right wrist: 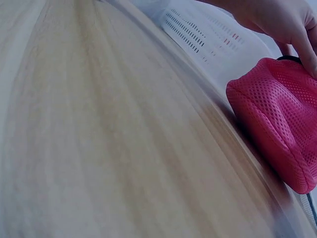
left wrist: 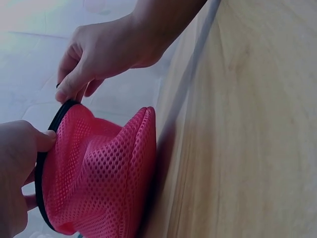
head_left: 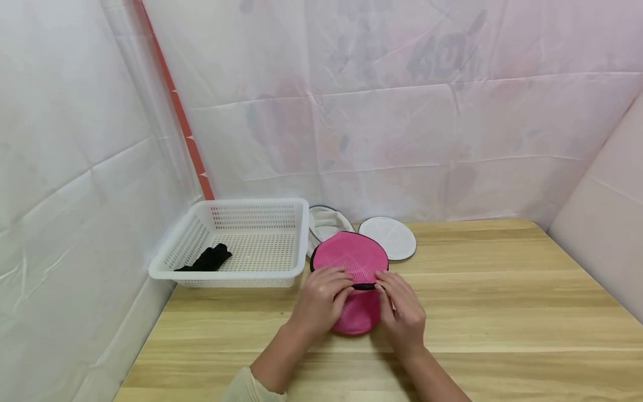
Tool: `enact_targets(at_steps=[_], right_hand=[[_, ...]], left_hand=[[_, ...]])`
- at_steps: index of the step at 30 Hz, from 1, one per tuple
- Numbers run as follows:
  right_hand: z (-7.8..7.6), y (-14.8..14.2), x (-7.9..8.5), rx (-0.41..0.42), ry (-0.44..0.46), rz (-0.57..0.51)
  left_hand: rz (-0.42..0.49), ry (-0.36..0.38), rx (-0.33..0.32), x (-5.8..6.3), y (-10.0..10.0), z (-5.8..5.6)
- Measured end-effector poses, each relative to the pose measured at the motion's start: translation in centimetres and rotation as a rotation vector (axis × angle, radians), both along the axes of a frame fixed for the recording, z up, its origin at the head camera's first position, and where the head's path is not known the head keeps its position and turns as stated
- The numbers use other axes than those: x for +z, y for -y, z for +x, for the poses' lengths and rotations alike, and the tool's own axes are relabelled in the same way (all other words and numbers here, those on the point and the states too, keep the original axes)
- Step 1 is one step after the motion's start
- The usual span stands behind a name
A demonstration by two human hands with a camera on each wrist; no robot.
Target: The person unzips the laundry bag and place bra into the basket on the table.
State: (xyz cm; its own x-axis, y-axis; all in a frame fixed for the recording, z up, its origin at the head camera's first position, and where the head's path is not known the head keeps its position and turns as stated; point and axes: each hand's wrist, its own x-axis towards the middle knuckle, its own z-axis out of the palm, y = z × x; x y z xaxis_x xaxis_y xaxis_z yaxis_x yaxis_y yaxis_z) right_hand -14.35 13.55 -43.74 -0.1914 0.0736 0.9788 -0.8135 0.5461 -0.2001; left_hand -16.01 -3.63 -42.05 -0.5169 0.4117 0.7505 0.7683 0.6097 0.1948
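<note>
A pink mesh bag (head_left: 350, 254) with black trim stands on the table between both hands. My left hand (head_left: 321, 296) pinches the black edge on its left side, thumb toward me. On the other side, my right hand (head_left: 404, 312) pinches the same edge between thumb and fingers. In the left wrist view, the black rim (left wrist: 43, 191) is raised and the mesh below it bulges in soft folds, its bottom at the tabletop. The right wrist view catches the bag (right wrist: 277, 124) with the left hand (right wrist: 282, 20) above it.
A white plastic basket (head_left: 296, 240) stands at the left, with a black cloth item (head_left: 208, 258) inside. Behind the bag lie a flat white round piece (head_left: 388, 238) with dark trim and another white dark-rimmed piece (head_left: 321, 216). White sheeting (head_left: 377, 128) hangs around the wooden table (head_left: 502, 312).
</note>
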Motion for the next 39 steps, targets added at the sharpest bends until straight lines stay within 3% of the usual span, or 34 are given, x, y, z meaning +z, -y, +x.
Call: enact_targets(at_steps=[6,11,18,29,39], right_hand=[[-0.3,-0.2,-0.5,-0.009,0.007,0.000],[-0.4,-0.2,-0.7,0.004,0.003,0.004],[-0.5,-0.2,-1.2,0.012,-0.010,0.036],[0.0,0.3,-1.0,0.025,-0.022,0.118],[-0.1,0.4,-1.0,0.033,-0.010,0.122]], left_hand=[[0.001,0.033,0.028,0.1,0.4,-0.2],[-0.025,0.017,0.041,0.3,0.4,0.0],[-0.032,-0.048,0.026,0.2,-0.1,0.2],[-0.072,-0.077,-0.006,0.0,-1.1,0.9],[-0.041,-0.066,-0.014,0.0,-1.0,0.7]])
